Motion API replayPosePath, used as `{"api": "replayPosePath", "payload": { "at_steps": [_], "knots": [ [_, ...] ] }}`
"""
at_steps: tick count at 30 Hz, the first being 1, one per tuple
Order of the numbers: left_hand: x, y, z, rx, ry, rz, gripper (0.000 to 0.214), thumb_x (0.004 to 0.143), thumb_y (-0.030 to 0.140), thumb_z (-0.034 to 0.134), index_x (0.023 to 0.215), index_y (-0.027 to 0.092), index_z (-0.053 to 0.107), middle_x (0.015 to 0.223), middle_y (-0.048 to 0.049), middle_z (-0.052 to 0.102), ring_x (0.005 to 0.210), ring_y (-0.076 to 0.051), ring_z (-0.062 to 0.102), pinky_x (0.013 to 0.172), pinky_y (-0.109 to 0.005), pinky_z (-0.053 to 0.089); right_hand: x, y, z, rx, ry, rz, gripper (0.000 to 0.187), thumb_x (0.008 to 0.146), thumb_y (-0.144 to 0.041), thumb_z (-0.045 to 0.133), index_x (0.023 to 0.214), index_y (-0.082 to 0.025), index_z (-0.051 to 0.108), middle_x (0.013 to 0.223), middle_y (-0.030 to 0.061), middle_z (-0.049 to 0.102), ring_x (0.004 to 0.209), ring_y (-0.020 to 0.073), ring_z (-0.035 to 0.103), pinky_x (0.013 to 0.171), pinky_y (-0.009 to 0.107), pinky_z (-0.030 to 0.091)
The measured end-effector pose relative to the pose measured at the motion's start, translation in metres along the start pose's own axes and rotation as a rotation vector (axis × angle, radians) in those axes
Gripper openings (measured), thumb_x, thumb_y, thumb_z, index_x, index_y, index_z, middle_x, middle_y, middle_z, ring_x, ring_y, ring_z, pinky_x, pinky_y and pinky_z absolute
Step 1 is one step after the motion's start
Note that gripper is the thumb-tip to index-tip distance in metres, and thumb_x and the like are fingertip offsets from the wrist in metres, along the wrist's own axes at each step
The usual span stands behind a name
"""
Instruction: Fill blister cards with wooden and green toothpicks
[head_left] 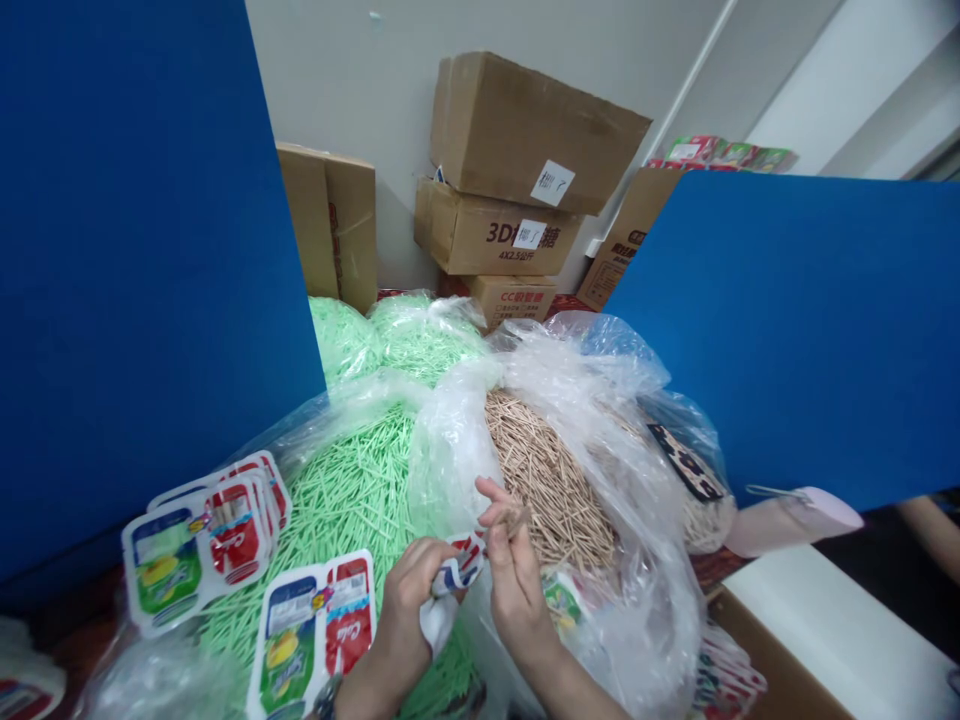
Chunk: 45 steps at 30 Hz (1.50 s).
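My left hand, low in the middle, grips a bent printed packet in red, white and blue. Close beside it, my right hand pinches a few thin brown sticks in its fingertips, near the packet's upper end. Past the right hand lies a heap of brown sticks in an opened clear plastic bag. Left of it is a heap of thin green sticks in another bag. A flat cola-and-lemon printed packet rests on the green sticks, by my left wrist.
Several printed packets lie stacked at the left. Blue panels stand on both sides. Cardboard boxes are piled at the back. At the right are a dark-patterned phone-like object, a pink pouch and another person's arm.
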<state>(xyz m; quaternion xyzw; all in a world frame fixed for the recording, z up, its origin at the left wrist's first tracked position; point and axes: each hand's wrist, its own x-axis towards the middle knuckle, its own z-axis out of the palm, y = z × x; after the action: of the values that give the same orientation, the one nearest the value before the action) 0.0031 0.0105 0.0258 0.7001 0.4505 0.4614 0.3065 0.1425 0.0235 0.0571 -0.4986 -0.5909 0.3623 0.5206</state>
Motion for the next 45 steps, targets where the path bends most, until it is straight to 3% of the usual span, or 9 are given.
{"api": "replayPosePath", "payload": {
  "at_steps": [7, 12, 14, 17, 22, 31, 37, 40, 45],
  "knots": [
    [0.002, -0.005, -0.003, -0.022, 0.011, 0.018, 0.007, 0.086, 0.016, 0.057, 0.092, 0.019, 0.059, 0.082, -0.004, 0.062, 0.075, -0.018, 0.06, 0.067, -0.028, 0.046, 0.005, 0.001, -0.022, -0.043, -0.142, -0.141, 0.049, 0.098, -0.036, 0.036, 0.144, -0.029, 0.024, 0.148, 0.0096, 0.037, 0.135, 0.0243, 0.037, 0.108, 0.047, 0.035],
    [0.004, 0.002, -0.004, 0.02, -0.001, -0.05, 0.008, 0.086, 0.02, 0.058, 0.079, 0.017, 0.06, 0.074, -0.0025, 0.061, 0.067, -0.016, 0.059, 0.062, -0.026, 0.045, 0.012, -0.007, -0.03, -0.252, -0.367, -0.227, 0.046, 0.095, -0.038, 0.044, 0.14, -0.031, 0.04, 0.145, 0.0062, 0.042, 0.133, 0.0268, 0.039, 0.111, 0.047, 0.03],
    [0.003, 0.0, -0.008, 0.033, -0.001, -0.075, 0.008, 0.086, 0.023, 0.059, 0.08, 0.017, 0.062, 0.075, -0.0025, 0.063, 0.067, -0.017, 0.06, 0.062, -0.026, 0.045, 0.02, -0.002, -0.044, -0.222, -0.235, -0.157, 0.046, 0.096, -0.041, 0.04, 0.14, -0.028, 0.039, 0.141, 0.0085, 0.047, 0.123, 0.0254, 0.05, 0.103, 0.044, 0.04],
    [-0.002, -0.009, -0.015, 0.075, 0.003, -0.089, 0.011, 0.085, 0.027, 0.061, 0.081, 0.017, 0.064, 0.077, -0.0038, 0.066, 0.069, -0.018, 0.062, 0.064, -0.027, 0.047, 0.032, 0.017, -0.081, -0.309, -0.006, -0.005, 0.035, 0.096, -0.039, 0.038, 0.124, -0.024, 0.052, 0.117, 0.009, 0.062, 0.094, 0.0213, 0.064, 0.082, 0.035, 0.05],
    [-0.012, -0.024, -0.02, 0.092, -0.036, -0.076, 0.011, 0.086, 0.027, 0.06, 0.084, 0.017, 0.065, 0.081, -0.0056, 0.07, 0.073, -0.019, 0.065, 0.067, -0.029, 0.049, 0.019, 0.062, -0.126, -0.896, -0.428, 0.088, 0.02, 0.087, -0.027, 0.048, 0.076, -0.021, 0.062, 0.074, 0.0032, 0.065, 0.07, 0.0192, 0.06, 0.067, 0.029, 0.043],
    [-0.015, -0.016, -0.017, 0.112, 0.012, 0.011, 0.006, 0.082, 0.025, 0.065, 0.081, 0.018, 0.064, 0.077, -0.0043, 0.07, 0.069, -0.018, 0.066, 0.064, -0.027, 0.052, -0.01, 0.092, -0.107, -0.953, -0.503, 0.134, 0.015, 0.071, -0.011, 0.055, 0.064, -0.021, 0.063, 0.067, 0.0046, 0.066, 0.066, 0.021, 0.061, 0.064, 0.03, 0.045],
    [-0.016, -0.012, -0.019, 0.134, 0.009, 0.035, 0.003, 0.08, 0.021, 0.066, 0.079, 0.019, 0.064, 0.073, -0.0024, 0.068, 0.064, -0.017, 0.064, 0.06, -0.025, 0.051, 0.006, 0.028, -0.103, -0.512, -0.216, 0.029, 0.041, 0.088, -0.024, 0.05, 0.129, -0.024, 0.047, 0.078, 0.0021, 0.063, 0.066, 0.0184, 0.059, 0.064, 0.032, 0.048],
    [-0.015, -0.01, -0.015, 0.122, -0.006, 0.032, 0.004, 0.08, 0.022, 0.066, 0.079, 0.019, 0.064, 0.071, -0.0018, 0.067, 0.062, -0.016, 0.063, 0.057, -0.024, 0.05, 0.001, -0.007, -0.071, -0.071, 0.002, -0.027, 0.034, 0.088, -0.029, 0.058, 0.121, -0.03, 0.05, 0.08, 0.0002, 0.062, 0.067, 0.0164, 0.06, 0.06, 0.028, 0.05],
    [-0.016, -0.006, -0.018, 0.101, -0.045, 0.005, 0.005, 0.082, 0.022, 0.064, 0.079, 0.018, 0.064, 0.072, -0.0025, 0.067, 0.062, -0.016, 0.063, 0.058, -0.025, 0.049, -0.008, -0.016, -0.027, 0.018, 0.02, -0.259, 0.033, 0.087, -0.014, 0.058, 0.114, -0.031, 0.052, 0.093, 0.0021, 0.067, 0.084, 0.0176, 0.065, 0.076, 0.033, 0.053]
  ]
}}
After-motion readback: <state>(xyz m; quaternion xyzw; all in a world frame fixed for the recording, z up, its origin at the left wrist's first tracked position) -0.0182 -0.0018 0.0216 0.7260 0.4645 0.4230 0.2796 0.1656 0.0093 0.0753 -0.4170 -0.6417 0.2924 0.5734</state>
